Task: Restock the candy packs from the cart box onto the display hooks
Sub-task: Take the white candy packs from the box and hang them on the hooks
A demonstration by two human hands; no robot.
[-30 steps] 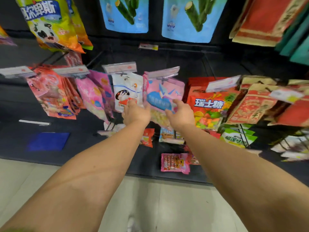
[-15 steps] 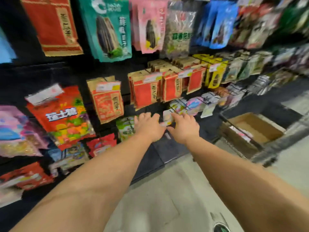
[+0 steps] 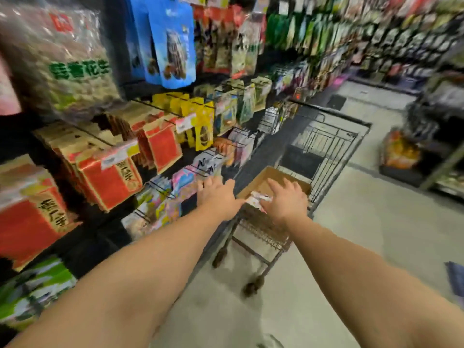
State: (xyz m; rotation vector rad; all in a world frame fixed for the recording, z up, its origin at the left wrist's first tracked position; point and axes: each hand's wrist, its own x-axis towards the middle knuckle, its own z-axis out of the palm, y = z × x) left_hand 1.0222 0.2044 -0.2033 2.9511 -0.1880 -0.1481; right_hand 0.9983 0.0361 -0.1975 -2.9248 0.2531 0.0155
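Both hands extended toward the cart box; frame blurred by motion.

At 9 o'clock, red-and-kraft packs (image 3: 110,182) hang on the display hooks (image 3: 160,101), with yellow packs (image 3: 203,126) further along at 11 o'clock and a blue pouch (image 3: 175,51) above them. Small pink candy packs (image 3: 183,178) hang low on the rack, just left of the left hand (image 3: 218,197). That hand is flat, fingers straight and released, holding nothing, positioned between the rack and the cardboard box (image 3: 270,175). The box sits in the wire cart (image 3: 326,149) at 1 o'clock. The right hand (image 3: 286,199) is over the box's near edge, fingers spread, resting against a white-and-pink candy pack (image 3: 254,198); whether it grips that pack cannot be told. Grey floor (image 3: 376,234) lies at 3 o'clock.
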